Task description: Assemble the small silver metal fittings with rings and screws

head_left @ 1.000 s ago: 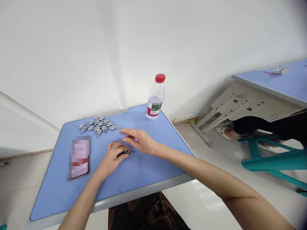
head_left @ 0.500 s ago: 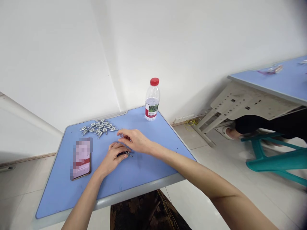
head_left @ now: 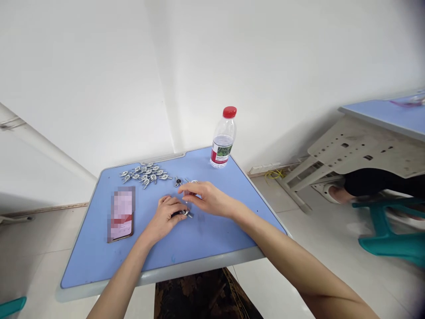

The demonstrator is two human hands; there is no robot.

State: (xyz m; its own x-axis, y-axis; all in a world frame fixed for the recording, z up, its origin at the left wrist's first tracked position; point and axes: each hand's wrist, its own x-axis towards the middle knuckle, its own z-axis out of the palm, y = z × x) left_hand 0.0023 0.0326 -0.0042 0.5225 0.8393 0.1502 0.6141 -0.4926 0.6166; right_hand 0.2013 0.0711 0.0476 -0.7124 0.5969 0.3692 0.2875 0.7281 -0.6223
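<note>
My left hand (head_left: pixel 168 216) rests on the blue table, its thumb and fingers closed on a small silver metal fitting (head_left: pixel 186 213). The fitting's pin sticks out to the right. Just above it is my right hand (head_left: pixel 207 199), with thumb and forefinger pinched around a thin, clear, stick-like object (head_left: pixel 186 195), mostly hidden by the fingers. Beyond the right hand lies a loose metal fitting (head_left: pixel 178 181) with a dark round centre. Another silver piece (head_left: pixel 193 181) shows partly behind the knuckles. A pile of similar fittings (head_left: pixel 146 173) lies farther back and left.
A phone (head_left: pixel 122 219) lies on the left of the blue table (head_left: pixel 215 241). Near the back right corner stands a red-capped water bottle (head_left: pixel 223 141). To the right are a second table (head_left: pixel 381 110), a teal stool (head_left: pixel 392 243) and part of another person's leg (head_left: pixel 368 184).
The whole view has shifted, so the table sits farther right. My right hand has drawn slightly away from the left, uncovering the loose fittings behind it. The left hand keeps its fitting.
</note>
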